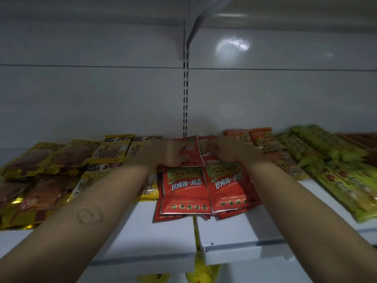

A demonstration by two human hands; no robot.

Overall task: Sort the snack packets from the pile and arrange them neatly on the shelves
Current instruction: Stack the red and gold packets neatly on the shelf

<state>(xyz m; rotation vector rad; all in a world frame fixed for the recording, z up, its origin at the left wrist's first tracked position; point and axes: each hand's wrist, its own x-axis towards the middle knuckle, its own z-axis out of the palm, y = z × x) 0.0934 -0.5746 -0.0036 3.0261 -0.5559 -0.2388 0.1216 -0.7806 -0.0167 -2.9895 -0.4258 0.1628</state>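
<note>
White metal shelf (pixel 126 231) under a pale back panel carries rows of packets: yellow-brown foil packets (pixel 40 170) at left, green plastic packets (pixel 326 156) at right. Between them the left hand (pixel 163 155) curls its fingers round the edge of a red foil snack packet (pixel 190 149) at the back; the right hand (pixel 232 153) grips a neighbouring red packet (pixel 205 146) — both behind two flat red packets (pixel 185 190).

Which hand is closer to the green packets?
Right. The right hand holds red packets, left of the green packets; the left hand is farther left, by the yellow packets.
</note>
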